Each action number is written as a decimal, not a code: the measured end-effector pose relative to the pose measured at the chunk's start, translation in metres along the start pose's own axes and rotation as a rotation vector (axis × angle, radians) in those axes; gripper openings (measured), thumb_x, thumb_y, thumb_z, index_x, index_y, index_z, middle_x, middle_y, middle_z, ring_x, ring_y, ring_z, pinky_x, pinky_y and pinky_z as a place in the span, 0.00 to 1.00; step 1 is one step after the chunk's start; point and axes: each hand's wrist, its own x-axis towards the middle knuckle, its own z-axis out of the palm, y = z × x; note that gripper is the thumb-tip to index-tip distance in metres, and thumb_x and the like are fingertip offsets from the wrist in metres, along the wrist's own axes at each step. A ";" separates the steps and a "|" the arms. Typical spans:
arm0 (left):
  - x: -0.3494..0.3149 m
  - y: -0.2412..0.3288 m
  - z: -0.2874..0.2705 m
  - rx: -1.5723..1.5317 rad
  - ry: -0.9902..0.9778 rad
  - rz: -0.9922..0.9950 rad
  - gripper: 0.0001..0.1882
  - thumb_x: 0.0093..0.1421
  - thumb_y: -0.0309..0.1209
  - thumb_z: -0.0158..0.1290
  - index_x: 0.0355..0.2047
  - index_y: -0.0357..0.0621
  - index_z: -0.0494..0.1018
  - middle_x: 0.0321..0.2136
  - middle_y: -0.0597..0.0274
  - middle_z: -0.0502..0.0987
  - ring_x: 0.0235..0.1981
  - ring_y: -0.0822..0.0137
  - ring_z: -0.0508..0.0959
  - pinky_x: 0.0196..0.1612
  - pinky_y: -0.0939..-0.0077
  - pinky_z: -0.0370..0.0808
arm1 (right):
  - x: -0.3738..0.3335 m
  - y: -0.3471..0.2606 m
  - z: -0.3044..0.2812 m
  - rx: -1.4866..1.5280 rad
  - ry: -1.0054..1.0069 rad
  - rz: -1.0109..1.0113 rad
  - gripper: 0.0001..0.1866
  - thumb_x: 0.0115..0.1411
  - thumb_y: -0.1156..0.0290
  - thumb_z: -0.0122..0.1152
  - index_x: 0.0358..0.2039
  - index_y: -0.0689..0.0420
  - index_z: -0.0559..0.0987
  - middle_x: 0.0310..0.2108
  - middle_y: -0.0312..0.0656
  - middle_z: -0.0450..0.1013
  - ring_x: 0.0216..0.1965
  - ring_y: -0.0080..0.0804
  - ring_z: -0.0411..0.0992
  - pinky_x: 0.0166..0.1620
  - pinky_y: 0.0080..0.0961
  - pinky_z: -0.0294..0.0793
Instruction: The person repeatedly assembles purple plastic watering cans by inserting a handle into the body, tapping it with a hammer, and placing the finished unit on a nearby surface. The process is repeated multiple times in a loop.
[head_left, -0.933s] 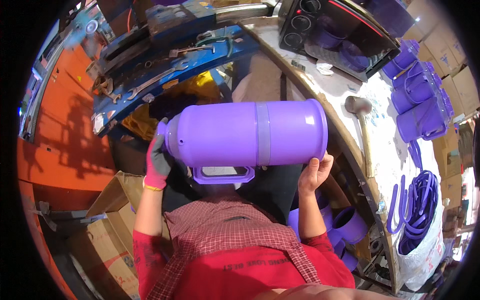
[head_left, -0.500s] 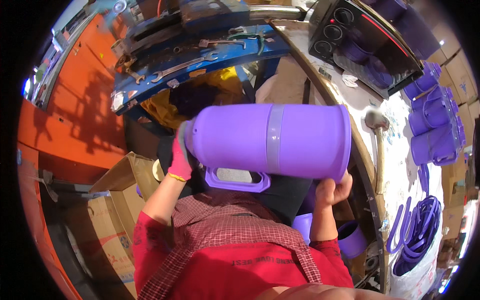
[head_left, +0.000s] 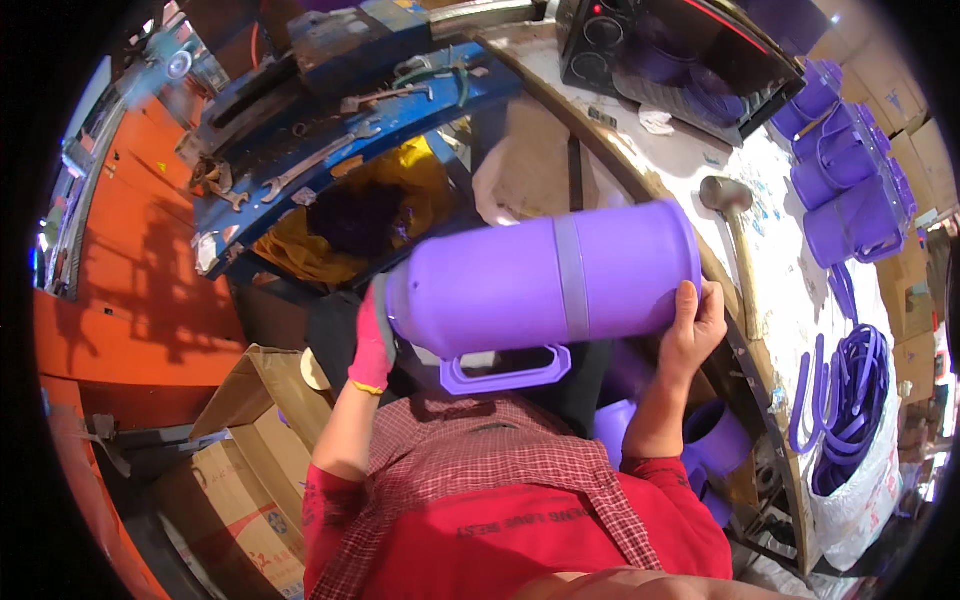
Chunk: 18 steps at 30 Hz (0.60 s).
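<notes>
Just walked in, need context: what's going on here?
A person holds a purple vessel nearly sideways over the lap. The gloved left hand grips its narrow end; the bare right hand holds its wide end. The vessel's handle faces the person. On the right, a mallet lies on a white-topped bench. Wrenches lie ahead, to the left.

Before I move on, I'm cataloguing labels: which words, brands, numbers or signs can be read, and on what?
Red shirt: dark lettering, wording not copied here.
Cardboard box: red printing and a round dark emblem, not copied.
Black oven: any dial markings too small to read.
Purple container: no lettering visible.
</notes>
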 end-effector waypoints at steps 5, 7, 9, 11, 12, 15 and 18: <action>0.012 -0.078 -0.016 0.211 -0.305 -0.325 0.25 0.73 0.46 0.40 0.57 0.39 0.70 0.53 0.63 0.75 0.52 0.71 0.74 0.56 0.77 0.70 | -0.026 0.044 -0.029 -0.525 -0.262 0.252 0.13 0.65 0.63 0.60 0.36 0.62 0.73 0.26 0.57 0.73 0.28 0.50 0.76 0.34 0.37 0.73; 0.029 -0.089 -0.016 0.139 -0.440 -0.319 0.26 0.74 0.47 0.37 0.57 0.39 0.70 0.52 0.62 0.75 0.50 0.71 0.76 0.55 0.76 0.72 | -0.032 0.060 -0.033 -0.456 -0.199 0.120 0.13 0.65 0.64 0.60 0.32 0.62 0.72 0.24 0.55 0.71 0.23 0.49 0.72 0.31 0.37 0.71; 0.037 -0.084 -0.009 0.214 -0.324 -0.246 0.24 0.73 0.45 0.39 0.56 0.39 0.70 0.50 0.63 0.76 0.49 0.71 0.75 0.55 0.76 0.71 | -0.034 0.067 -0.035 -0.453 -0.170 0.115 0.13 0.65 0.65 0.60 0.31 0.62 0.71 0.23 0.55 0.69 0.22 0.45 0.68 0.30 0.35 0.69; 0.035 -0.063 0.008 0.206 -0.164 -0.130 0.22 0.73 0.44 0.41 0.55 0.40 0.71 0.49 0.64 0.76 0.49 0.71 0.75 0.54 0.76 0.71 | -0.032 0.065 -0.036 -0.318 -0.085 0.075 0.14 0.66 0.66 0.59 0.28 0.62 0.70 0.22 0.47 0.67 0.22 0.36 0.65 0.29 0.30 0.66; 0.024 -0.047 0.015 0.262 -0.158 0.067 0.20 0.72 0.41 0.43 0.53 0.39 0.71 0.48 0.64 0.76 0.49 0.72 0.74 0.54 0.76 0.70 | -0.031 0.062 -0.036 -0.202 -0.014 0.032 0.15 0.67 0.67 0.57 0.27 0.61 0.68 0.21 0.39 0.66 0.24 0.28 0.63 0.29 0.27 0.64; -0.019 0.012 0.033 0.567 -0.027 0.755 0.23 0.69 0.46 0.43 0.51 0.38 0.70 0.47 0.57 0.75 0.50 0.63 0.73 0.54 0.70 0.69 | -0.025 0.055 -0.027 0.015 0.036 0.177 0.16 0.68 0.64 0.56 0.26 0.60 0.69 0.25 0.26 0.65 0.28 0.18 0.60 0.32 0.18 0.61; -0.050 0.066 0.033 0.494 -0.346 1.096 0.37 0.59 0.58 0.54 0.54 0.37 0.67 0.52 0.52 0.71 0.52 0.57 0.72 0.58 0.59 0.68 | -0.021 0.057 -0.008 0.232 -0.164 0.486 0.17 0.67 0.62 0.56 0.26 0.61 0.71 0.24 0.28 0.64 0.29 0.17 0.59 0.33 0.18 0.61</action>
